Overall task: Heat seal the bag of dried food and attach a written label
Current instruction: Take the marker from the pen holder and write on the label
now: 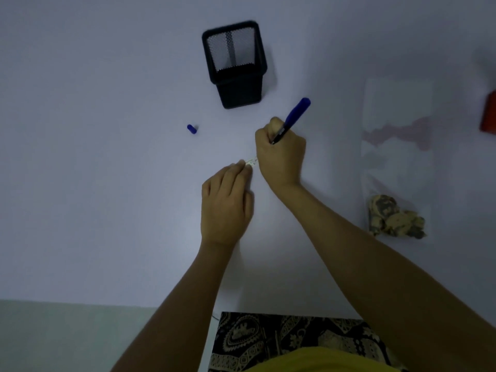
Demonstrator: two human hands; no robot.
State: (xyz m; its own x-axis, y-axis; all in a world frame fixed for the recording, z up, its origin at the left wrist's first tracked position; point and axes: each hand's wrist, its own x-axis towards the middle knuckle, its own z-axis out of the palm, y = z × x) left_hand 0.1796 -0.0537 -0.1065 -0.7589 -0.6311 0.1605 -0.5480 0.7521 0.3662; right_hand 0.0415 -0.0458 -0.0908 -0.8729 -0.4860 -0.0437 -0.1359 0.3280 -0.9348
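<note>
My right hand (281,154) is closed around a blue pen (294,118), tip down on a small white label (251,161) at the middle of the white table. The fingertips of my left hand (228,202) press the label's left end flat. The pen's blue cap (191,129) lies apart to the upper left. A clear plastic bag (397,146) lies flat at the right, with brownish dried food (394,216) bunched at its near end. Most of the label is hidden under my hands.
A black mesh pen holder (236,63) stands at the back centre. A red object (489,114) is cut off by the right edge. The table's near edge (107,302) runs along the bottom, with patterned cloth on my lap below it.
</note>
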